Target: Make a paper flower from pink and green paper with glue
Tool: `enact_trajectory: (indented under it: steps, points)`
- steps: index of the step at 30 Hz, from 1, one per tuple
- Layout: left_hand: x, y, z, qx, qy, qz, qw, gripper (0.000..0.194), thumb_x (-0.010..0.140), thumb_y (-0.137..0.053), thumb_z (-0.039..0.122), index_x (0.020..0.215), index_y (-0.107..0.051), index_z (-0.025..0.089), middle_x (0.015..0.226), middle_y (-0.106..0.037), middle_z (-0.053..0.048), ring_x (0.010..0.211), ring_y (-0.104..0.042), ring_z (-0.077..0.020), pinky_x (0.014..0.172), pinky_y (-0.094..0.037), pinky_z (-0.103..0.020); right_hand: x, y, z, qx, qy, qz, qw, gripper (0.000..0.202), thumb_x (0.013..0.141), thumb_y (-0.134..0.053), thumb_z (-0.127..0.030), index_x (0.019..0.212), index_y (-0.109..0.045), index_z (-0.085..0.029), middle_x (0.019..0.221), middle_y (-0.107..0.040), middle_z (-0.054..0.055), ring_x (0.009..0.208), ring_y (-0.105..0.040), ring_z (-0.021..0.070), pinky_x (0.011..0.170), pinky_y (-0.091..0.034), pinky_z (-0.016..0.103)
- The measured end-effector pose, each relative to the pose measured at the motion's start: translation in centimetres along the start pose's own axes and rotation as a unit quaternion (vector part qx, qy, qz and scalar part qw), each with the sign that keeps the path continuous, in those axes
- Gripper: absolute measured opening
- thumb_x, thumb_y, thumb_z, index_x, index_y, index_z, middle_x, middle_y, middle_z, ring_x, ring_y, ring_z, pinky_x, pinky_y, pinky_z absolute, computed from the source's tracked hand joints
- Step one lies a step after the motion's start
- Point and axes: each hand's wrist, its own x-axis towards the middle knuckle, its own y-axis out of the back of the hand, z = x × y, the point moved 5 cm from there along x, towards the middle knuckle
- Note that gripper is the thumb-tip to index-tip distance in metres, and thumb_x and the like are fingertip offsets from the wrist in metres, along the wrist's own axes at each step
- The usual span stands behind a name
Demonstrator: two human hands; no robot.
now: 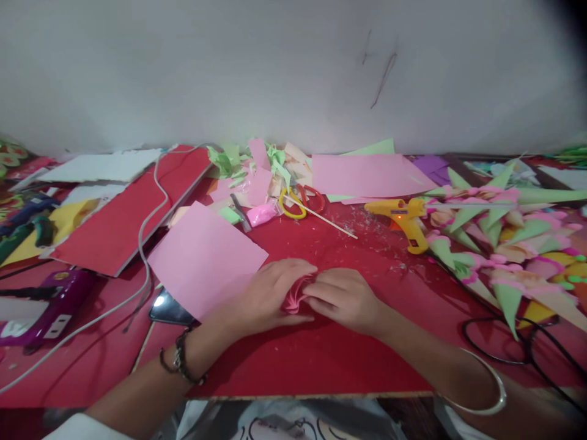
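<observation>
Between my hands is a small pink folded-paper piece (295, 298) with swirling pleats, just above the red tabletop. My left hand (275, 293) curls around its left side, thumb below and fingers above. From the right, my right hand (342, 296) pinches the edge of the same piece; its fingertips are partly hidden. A square sheet of pink paper (206, 250) lies beside my left hand, partly over a dark phone (172, 310). Beyond my hands are scissors (293, 206) with yellow and red handles and a thin wooden stick (328, 221).
A yellow glue gun (403, 220) lies right of centre, its black cord (498, 354) looping below. Several paper flowers (499, 232) pile at the right. A red board (137, 211), a white cable (149, 263) and a purple device (64, 299) are at the left; paper scraps (257, 165) lie behind.
</observation>
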Motion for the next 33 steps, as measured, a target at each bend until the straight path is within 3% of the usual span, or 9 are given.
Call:
enact_trajectory:
  steps: [4,9,14,19,22,26,29,33]
  points:
    - [0.2,-0.8,0.1,-0.056,0.055,-0.039,0.996,0.05,0.073,-0.061,0.033,0.115,-0.037,0.019,0.108,-0.057,-0.008,0.095,-0.056,-0.0182,0.079,-0.046,-0.031,0.1,-0.3,-0.1,0.001,-0.022,0.002,1.0,0.027,0.087,-0.039,-0.028,0.075,-0.062,-0.021,0.065,-0.064,0.001,0.06,-0.057,0.0111,0.059,-0.038,0.022]
    - [0.1,-0.8,0.0,-0.073,0.1,-0.032,0.992,0.05,0.07,-0.063,0.035,0.112,-0.039,0.02,0.104,-0.059,-0.006,0.089,-0.059,-0.0179,0.073,-0.047,-0.029,0.3,-0.4,0.0,0.099,-0.094,-0.024,0.99,0.016,0.083,-0.044,-0.025,0.08,-0.059,-0.02,0.068,-0.066,0.0,0.062,-0.059,0.0102,0.06,-0.041,0.02]
    - [0.2,-0.4,0.1,-0.078,0.106,-0.02,0.991,0.029,0.071,-0.061,0.034,0.093,-0.049,0.018,0.087,-0.061,-0.003,0.076,-0.058,-0.0145,0.065,-0.045,-0.025,0.5,0.3,-0.4,0.184,-0.106,-0.012,0.977,0.013,0.08,-0.046,-0.023,0.089,-0.056,-0.02,0.08,-0.068,0.003,0.071,-0.062,0.0122,0.066,-0.045,0.021]
    - [0.2,0.0,0.3,-0.11,0.101,-0.001,0.989,0.042,0.061,-0.069,0.045,0.086,-0.049,0.017,0.079,-0.057,0.0,0.07,-0.055,-0.0129,0.062,-0.044,-0.023,0.5,0.1,-0.3,0.218,-0.119,-0.026,0.968,0.014,0.078,-0.048,-0.02,0.091,-0.055,-0.02,0.081,-0.068,0.002,0.072,-0.063,0.0122,0.067,-0.046,0.022]
    - [0.1,0.0,0.5,-0.122,0.125,-0.016,0.985,0.047,0.058,-0.072,0.042,0.089,-0.049,0.017,0.084,-0.056,-0.001,0.074,-0.055,-0.0142,0.065,-0.044,-0.025,0.6,-0.2,-0.3,0.236,-0.124,-0.037,0.963,0.015,0.08,-0.047,-0.019,0.093,-0.055,-0.021,0.086,-0.068,0.002,0.077,-0.063,0.0119,0.071,-0.046,0.022]
    - [-0.1,0.6,0.6,-0.106,0.164,-0.009,0.981,0.026,0.069,-0.063,0.023,0.091,-0.049,0.017,0.084,-0.057,-0.002,0.072,-0.054,-0.0137,0.063,-0.044,-0.024,1.1,0.2,0.2,0.256,-0.142,-0.019,0.956,0.014,0.08,-0.05,-0.021,0.094,-0.054,-0.02,0.084,-0.066,0.002,0.075,-0.062,0.0115,0.069,-0.046,0.022]
    - [-0.3,1.5,0.7,-0.079,0.178,0.006,0.981,0.014,0.073,-0.057,0.021,0.085,-0.051,0.017,0.077,-0.057,0.0,0.067,-0.052,-0.0127,0.059,-0.042,-0.023,1.8,0.8,1.6,0.255,-0.197,0.006,0.947,0.011,0.079,-0.048,-0.019,0.088,-0.055,-0.018,0.074,-0.064,0.001,0.066,-0.059,0.0108,0.062,-0.046,0.021]
    - [-1.1,3.0,0.9,-0.073,0.175,0.012,0.982,0.007,0.075,-0.056,0.021,0.08,-0.053,0.018,0.075,-0.055,0.002,0.066,-0.05,-0.011,0.059,-0.04,-0.021,3.1,-0.5,3.3,0.262,-0.248,-0.056,0.931,0.013,0.08,-0.045,-0.019,0.089,-0.054,-0.016,0.082,-0.063,0.004,0.072,-0.058,0.0124,0.066,-0.045,0.024]
